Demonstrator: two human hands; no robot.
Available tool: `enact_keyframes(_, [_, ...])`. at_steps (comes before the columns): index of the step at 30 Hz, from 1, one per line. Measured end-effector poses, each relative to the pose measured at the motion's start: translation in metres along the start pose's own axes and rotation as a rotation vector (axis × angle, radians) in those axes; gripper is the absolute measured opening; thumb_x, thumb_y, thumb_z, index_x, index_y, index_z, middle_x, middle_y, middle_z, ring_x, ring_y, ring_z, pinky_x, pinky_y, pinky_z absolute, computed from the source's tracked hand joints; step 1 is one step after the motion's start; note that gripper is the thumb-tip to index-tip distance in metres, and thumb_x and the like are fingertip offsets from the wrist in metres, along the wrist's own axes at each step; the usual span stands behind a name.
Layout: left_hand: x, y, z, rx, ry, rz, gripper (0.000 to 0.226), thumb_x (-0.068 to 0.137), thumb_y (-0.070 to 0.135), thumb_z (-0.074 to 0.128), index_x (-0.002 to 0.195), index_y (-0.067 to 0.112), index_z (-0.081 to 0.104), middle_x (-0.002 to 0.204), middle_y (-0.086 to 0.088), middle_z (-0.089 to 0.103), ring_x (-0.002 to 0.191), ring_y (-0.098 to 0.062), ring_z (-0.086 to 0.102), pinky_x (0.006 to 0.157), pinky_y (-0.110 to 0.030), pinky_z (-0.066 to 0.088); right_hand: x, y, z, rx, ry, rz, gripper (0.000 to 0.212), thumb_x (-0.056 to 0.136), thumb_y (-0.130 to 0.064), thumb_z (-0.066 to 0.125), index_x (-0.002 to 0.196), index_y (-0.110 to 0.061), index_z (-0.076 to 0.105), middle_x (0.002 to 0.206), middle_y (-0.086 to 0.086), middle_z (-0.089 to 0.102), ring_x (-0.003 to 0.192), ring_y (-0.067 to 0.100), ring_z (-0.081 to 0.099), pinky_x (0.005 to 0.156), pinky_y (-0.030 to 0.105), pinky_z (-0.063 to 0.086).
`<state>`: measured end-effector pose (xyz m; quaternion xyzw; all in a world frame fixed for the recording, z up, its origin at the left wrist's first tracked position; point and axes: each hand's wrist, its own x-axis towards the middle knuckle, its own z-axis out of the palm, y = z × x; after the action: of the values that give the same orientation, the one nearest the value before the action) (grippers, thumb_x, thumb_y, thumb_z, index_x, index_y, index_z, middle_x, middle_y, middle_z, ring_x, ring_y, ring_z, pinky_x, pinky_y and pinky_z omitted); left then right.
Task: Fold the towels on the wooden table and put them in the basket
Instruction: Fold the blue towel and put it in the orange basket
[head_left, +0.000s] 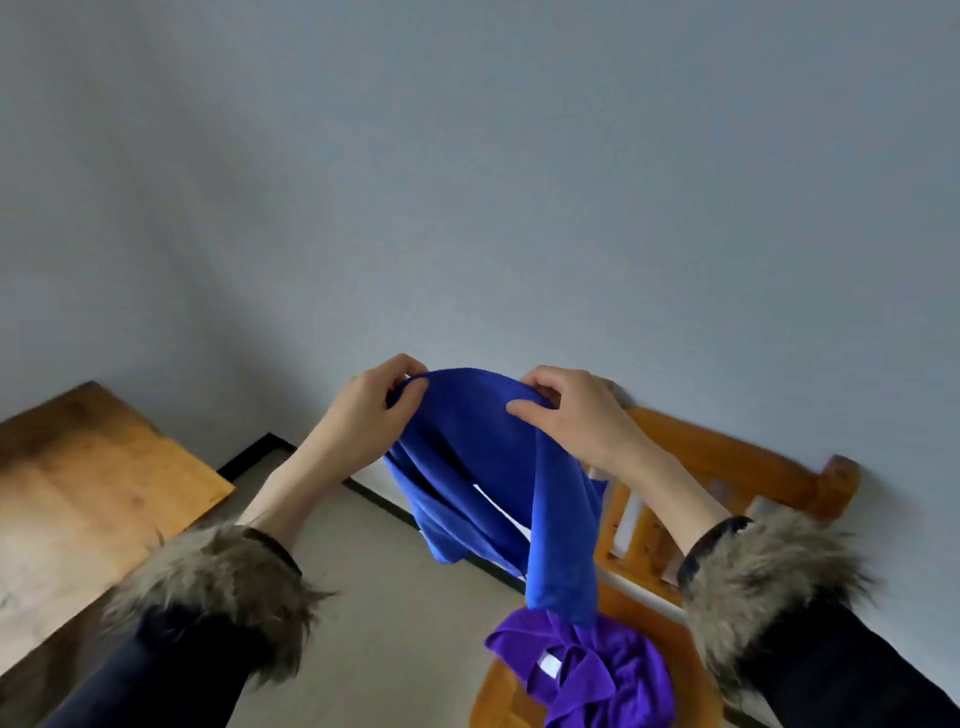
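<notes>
A blue towel hangs in the air in front of me, bunched and draping downward. My left hand pinches its upper left edge and my right hand grips its upper right edge. Its lower end touches a crumpled purple towel with a white label, which lies on the seat of a wooden chair at the lower right. The wooden table lies to the left, bare where I see it. No basket is in view.
A grey-blue wall fills the upper half of the view. A pale floor with a dark baseboard runs between the table and the chair. Both my sleeves are dark with fur cuffs.
</notes>
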<state>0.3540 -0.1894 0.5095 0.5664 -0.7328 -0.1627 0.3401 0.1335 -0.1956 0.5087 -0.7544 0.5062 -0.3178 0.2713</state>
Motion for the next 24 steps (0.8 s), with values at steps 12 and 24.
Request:
enact_keyframes(12, [-0.111,-0.203,-0.224,0.230,0.269,-0.334,0.011,0.089,0.010,0.057,0.083,0.017,0.052,0.071,0.016,0.046,0.067,-0.005,0.044,0.062,-0.006,0.034,0.122,-0.211,0.212,0.187,-0.448,-0.190,0.009,0.088,-0.015,0.061,0.086,-0.012,0.069,0.091,0.007,0.071,0.079,0.011,0.061,0.076,0.021,0.048])
enact_keyframes(24, [-0.201,-0.386,-0.369,0.395,0.446,-0.784,0.024,0.082,0.000,0.051,0.077,0.023,0.059,0.079,0.004,0.052,0.082,-0.022,0.051,0.070,-0.028,0.038,0.226,-0.351,0.423,0.136,-0.510,-0.476,0.008,0.086,-0.018,0.064,0.089,-0.017,0.071,0.085,-0.009,0.061,0.073,-0.002,0.052,0.066,0.006,0.036])
